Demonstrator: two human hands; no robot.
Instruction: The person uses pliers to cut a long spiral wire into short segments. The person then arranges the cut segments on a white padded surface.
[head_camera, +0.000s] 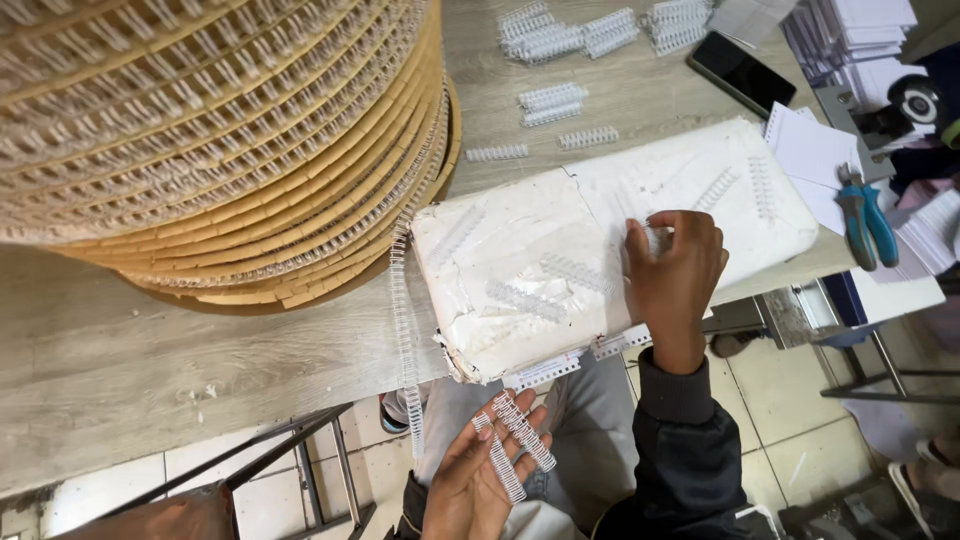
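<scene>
My left hand (478, 475) is held palm up below the table edge, with two short white binding-wire combs (520, 440) lying across its fingers. My right hand (675, 272) rests on a white wrapped package (520, 250) on the wooden table and pinches a short comb piece (655, 238) at its fingertips. More cut comb pieces (545, 290) lie on the package. A long strip of white wire comb (404, 330) hangs from a big spool (220, 140) past the table edge.
Piles of cut combs (600, 35) lie at the table's far side beside a dark phone (740, 72). Blue-handled pliers (866, 218) rest on white paper pads (815, 150) at right. Stacks of paper (855, 40) fill the top right corner. Metal frames stand on the tiled floor below.
</scene>
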